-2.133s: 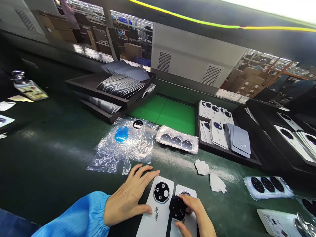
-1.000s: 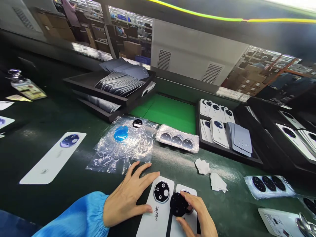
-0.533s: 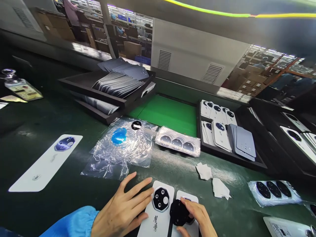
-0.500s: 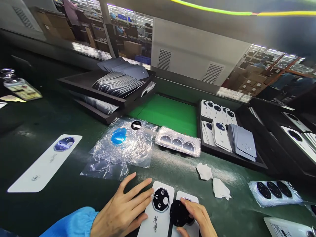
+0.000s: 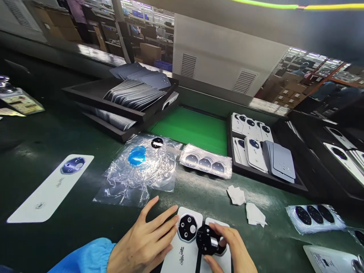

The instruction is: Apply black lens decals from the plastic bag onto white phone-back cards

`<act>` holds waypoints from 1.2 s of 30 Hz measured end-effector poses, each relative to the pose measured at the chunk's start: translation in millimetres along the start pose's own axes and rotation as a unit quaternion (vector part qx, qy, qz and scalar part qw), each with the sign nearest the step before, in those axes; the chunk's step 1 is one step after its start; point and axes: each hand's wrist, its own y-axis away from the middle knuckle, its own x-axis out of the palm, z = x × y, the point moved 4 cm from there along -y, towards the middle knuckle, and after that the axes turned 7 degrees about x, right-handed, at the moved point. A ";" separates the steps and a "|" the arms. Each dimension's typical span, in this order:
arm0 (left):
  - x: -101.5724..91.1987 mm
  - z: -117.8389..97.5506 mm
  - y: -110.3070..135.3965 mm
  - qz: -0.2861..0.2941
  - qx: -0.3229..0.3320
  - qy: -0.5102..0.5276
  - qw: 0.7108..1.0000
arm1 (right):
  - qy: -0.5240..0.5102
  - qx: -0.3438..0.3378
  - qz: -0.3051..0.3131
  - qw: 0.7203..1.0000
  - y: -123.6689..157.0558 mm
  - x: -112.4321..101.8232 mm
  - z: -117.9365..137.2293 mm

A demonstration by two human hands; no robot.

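Note:
My left hand (image 5: 143,242) lies with its fingers spread, fingertips along the left edge of a white phone back panel (image 5: 190,258) that has a black octagonal camera area. My right hand (image 5: 237,248) pinches a black round camera cover plate (image 5: 204,239) between thumb and fingers. A pale strip or reflection shows on the plate. It is held tilted over a second white back panel (image 5: 225,261), partly hidden by the plate and fingers. This panel lies just right of the first one.
Crumpled clear plastic (image 5: 125,182) carries a blue round piece and a black disc. Bagged camera plates (image 5: 206,161) lie behind the hands, more (image 5: 315,220) at right. A lone panel (image 5: 51,193) lies left. Trays of panels (image 5: 102,102) (image 5: 273,180) and white scraps (image 5: 236,195) sit around.
My right hand has turned the black plate, so a pale strip now shows on it. My left hand stays at the first panel's edge. The view has shifted slightly.

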 end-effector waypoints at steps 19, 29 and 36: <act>-6.7 1.8 -3.2 -0.049 0.006 0.025 0.998 | -0.015 -0.047 0.047 0.998 -18.1 38.4 5.8; -7.1 2.6 -5.6 -0.081 -0.014 0.053 0.995 | -0.032 -0.037 0.065 0.997 -17.3 41.7 4.1; -9.4 1.4 -7.5 -0.078 -0.009 0.044 0.996 | -0.022 -0.035 0.076 0.996 -16.3 42.6 4.4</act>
